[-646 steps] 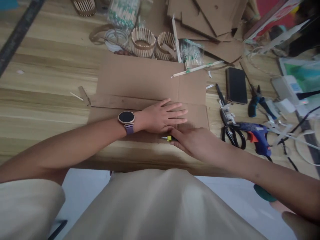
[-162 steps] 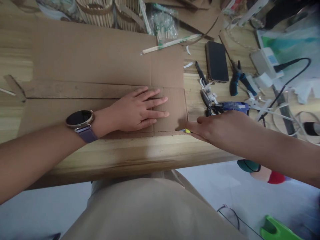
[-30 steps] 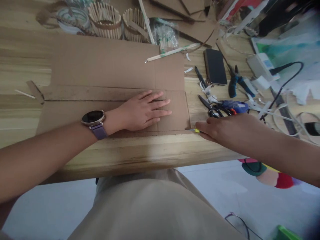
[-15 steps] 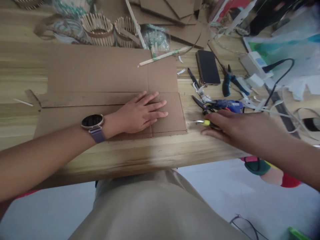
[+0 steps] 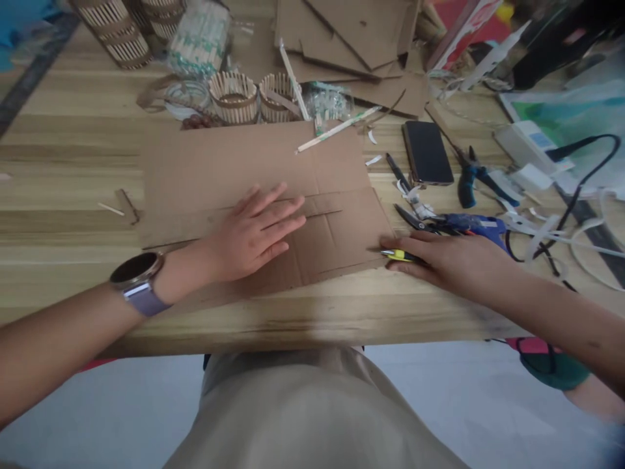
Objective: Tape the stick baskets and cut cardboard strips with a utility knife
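Note:
A creased sheet of brown cardboard (image 5: pixel 224 159) lies flat on the wooden table. My left hand (image 5: pixel 258 231) rests on its middle, palm down with fingers spread, a watch (image 5: pixel 137 268) on the wrist. At the sheet's right edge, my right hand (image 5: pixel 415 254) is closed on a yellow and black cutter (image 5: pixel 398 255), its thin tip pointing left over the cardboard's near right corner. Black-handled shears (image 5: pixel 413 218) and a blue glue gun (image 5: pixel 476 225) lie just beyond my right hand.
A black phone (image 5: pixel 428 153), pliers (image 5: pixel 471 179) and a white adapter (image 5: pixel 532 146) with cables lie at the right. Stick baskets (image 5: pixel 233 98), a bag of sticks (image 5: pixel 200 39) and stacked cardboard (image 5: pixel 342 39) stand behind. The table's front edge (image 5: pixel 312 345) is near.
The view has shifted, so the table shows lower and further right. My left hand has slid left over the cardboard. The cutter in my right hand has come onto the sheet's right edge.

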Demonstrator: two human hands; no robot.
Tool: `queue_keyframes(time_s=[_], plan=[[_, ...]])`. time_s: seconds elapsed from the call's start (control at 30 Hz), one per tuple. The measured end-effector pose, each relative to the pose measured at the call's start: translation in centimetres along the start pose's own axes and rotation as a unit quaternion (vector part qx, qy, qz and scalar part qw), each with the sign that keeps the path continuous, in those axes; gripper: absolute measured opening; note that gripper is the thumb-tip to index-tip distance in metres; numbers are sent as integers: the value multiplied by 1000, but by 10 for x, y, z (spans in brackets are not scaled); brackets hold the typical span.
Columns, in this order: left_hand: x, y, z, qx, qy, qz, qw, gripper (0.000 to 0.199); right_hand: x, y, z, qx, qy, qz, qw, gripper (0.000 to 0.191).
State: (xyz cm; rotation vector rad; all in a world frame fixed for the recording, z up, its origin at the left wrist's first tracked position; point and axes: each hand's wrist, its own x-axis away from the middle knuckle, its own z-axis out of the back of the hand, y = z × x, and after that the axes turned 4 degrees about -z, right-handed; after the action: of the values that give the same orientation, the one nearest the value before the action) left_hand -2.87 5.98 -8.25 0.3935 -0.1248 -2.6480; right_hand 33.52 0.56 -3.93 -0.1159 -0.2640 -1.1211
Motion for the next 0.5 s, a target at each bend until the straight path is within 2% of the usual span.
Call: queue_keyframes(time_s=[0.1,0.23,0.37,0.5], plan=[[28,12,4,-17,-5,26,999,49,-2,-8,7,6,-12,12,1000,50],[52,20,-3,-38,-32,54,997,49,-21,-36,14,-11,-4,92,996,48],[56,16,-12,-41,-53,69,995,51,-46,-82,18,0,-15,152,988,30],[52,13,-14,-35,-51,68,996,49,-66,-120,22,47,-49,180,981,27]])
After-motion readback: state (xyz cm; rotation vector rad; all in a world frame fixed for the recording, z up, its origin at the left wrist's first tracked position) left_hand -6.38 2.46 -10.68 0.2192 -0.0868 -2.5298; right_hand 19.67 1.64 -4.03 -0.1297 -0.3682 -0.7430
